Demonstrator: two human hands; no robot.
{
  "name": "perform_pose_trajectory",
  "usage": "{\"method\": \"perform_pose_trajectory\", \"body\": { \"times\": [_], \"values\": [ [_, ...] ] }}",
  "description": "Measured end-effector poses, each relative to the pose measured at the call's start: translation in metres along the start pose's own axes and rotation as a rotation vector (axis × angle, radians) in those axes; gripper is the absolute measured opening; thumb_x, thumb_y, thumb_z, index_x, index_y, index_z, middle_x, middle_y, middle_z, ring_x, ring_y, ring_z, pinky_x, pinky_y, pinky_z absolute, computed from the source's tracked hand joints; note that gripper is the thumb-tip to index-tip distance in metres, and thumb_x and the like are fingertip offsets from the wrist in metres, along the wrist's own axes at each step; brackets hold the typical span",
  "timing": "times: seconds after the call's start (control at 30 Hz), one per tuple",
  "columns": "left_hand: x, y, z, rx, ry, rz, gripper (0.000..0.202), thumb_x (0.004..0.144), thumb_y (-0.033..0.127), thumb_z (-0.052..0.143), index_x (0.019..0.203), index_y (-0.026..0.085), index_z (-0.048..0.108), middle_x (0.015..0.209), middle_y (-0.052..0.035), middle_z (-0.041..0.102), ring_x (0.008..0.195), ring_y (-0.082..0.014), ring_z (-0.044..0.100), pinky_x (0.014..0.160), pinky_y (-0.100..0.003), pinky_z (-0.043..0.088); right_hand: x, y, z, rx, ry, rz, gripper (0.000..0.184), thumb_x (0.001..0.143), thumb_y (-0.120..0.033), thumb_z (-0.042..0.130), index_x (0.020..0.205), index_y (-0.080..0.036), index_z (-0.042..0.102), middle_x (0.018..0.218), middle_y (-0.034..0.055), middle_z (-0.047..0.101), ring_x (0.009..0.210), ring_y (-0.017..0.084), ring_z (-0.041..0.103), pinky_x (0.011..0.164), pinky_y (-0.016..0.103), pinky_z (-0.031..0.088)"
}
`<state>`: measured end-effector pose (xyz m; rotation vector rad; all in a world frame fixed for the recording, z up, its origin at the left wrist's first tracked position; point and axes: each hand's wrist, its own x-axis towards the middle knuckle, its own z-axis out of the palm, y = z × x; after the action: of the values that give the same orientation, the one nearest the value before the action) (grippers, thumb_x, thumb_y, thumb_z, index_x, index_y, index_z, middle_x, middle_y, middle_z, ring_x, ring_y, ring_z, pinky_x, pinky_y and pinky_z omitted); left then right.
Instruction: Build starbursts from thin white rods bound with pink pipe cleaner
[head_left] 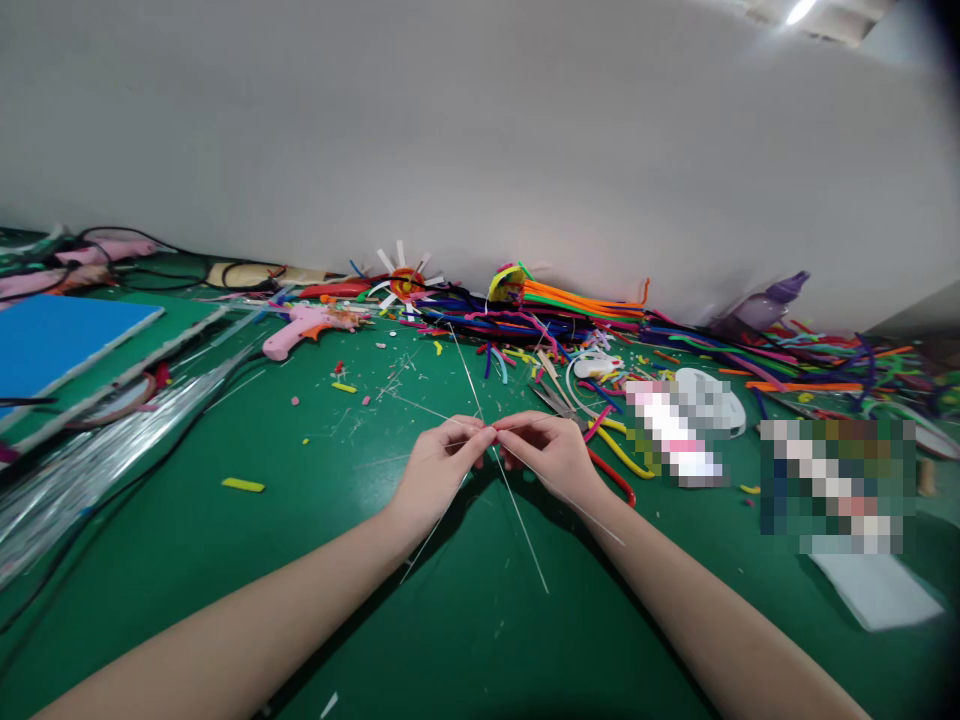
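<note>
Over the green table (337, 610), my left hand (435, 470) and my right hand (555, 460) meet fingertip to fingertip. Both pinch several thin, pale, stiff strands (521, 522) at the spot where they cross. The strands fan out like a star, some toward me and some away; their exact material cannot be made out. My fingers hide the crossing point. Just beyond my right hand lie metal-bladed scissors or pliers (553, 402), partly hidden, with yellow (634, 460) and red (616, 478) fuzzy stems beside them.
A pink glue gun (296, 333) lies back left, near a bundle of clear strips (105, 460) and a blue board (67, 345). Colourful fuzzy stems (585, 300) line the wall. A white device (709, 400), a purple-topped bottle (772, 300) and white tissue (877, 585) are at right.
</note>
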<state>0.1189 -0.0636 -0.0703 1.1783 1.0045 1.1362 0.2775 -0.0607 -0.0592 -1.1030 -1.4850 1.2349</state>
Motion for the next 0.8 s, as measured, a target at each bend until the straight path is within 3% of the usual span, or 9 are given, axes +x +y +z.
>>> {"method": "perform_pose_trajectory", "body": {
  "times": [0.2, 0.43, 0.53, 0.63, 0.8],
  "values": [
    [0.0, 0.003, 0.0, -0.017, -0.036, -0.017, 0.018, 0.074, 0.033, 0.068, 0.078, 0.015, 0.069, 0.098, -0.0054, 0.059, 0.064, -0.01, 0.053, 0.063, -0.027, 0.045, 0.002, -0.001, -0.002, -0.02, 0.059, -0.001, 0.021, 0.073, -0.037, 0.07, 0.082, -0.019, 0.07, 0.069, 0.002, 0.067, 0.049, 0.011, 0.057, 0.051, 0.026, 0.049],
    [-0.003, 0.006, -0.001, -0.031, -0.204, -0.012, 0.03, 0.083, 0.023, 0.049, 0.112, 0.017, 0.057, 0.093, -0.0067, 0.065, 0.072, -0.0143, 0.06, 0.068, -0.029, 0.044, 0.006, 0.0, -0.013, 0.035, 0.083, 0.009, 0.021, 0.075, -0.037, 0.068, 0.085, -0.018, 0.069, 0.06, -0.001, 0.063, 0.045, 0.008, 0.051, 0.045, 0.023, 0.042],
    [-0.001, 0.005, -0.001, -0.113, -0.213, -0.081, 0.026, 0.083, 0.021, 0.047, 0.108, 0.017, 0.054, 0.095, -0.0074, 0.065, 0.066, -0.0127, 0.061, 0.063, -0.027, 0.043, 0.006, 0.002, -0.016, 0.064, 0.064, 0.015, 0.022, 0.074, -0.037, 0.069, 0.084, -0.017, 0.069, 0.06, -0.0008, 0.063, 0.044, 0.008, 0.05, 0.044, 0.022, 0.04],
    [0.001, 0.005, 0.0, -0.193, -0.246, -0.205, 0.018, 0.086, 0.028, 0.049, 0.097, 0.015, 0.056, 0.085, -0.0064, 0.064, 0.062, -0.0121, 0.06, 0.056, -0.025, 0.042, 0.006, 0.003, -0.019, 0.084, 0.014, 0.036, 0.021, 0.073, -0.036, 0.07, 0.084, -0.018, 0.07, 0.059, -0.0013, 0.062, 0.044, 0.007, 0.049, 0.043, 0.021, 0.038],
    [0.003, 0.007, -0.002, -0.341, -0.392, -0.375, 0.033, 0.086, 0.043, 0.052, 0.085, 0.012, 0.063, 0.078, -0.0081, 0.063, 0.059, -0.0121, 0.06, 0.05, -0.023, 0.043, 0.006, 0.004, -0.023, 0.172, -0.126, 0.089, 0.02, 0.072, -0.035, 0.072, 0.08, -0.017, 0.068, 0.059, -0.0017, 0.062, 0.048, 0.007, 0.051, 0.041, 0.018, 0.035]
  ]
}}
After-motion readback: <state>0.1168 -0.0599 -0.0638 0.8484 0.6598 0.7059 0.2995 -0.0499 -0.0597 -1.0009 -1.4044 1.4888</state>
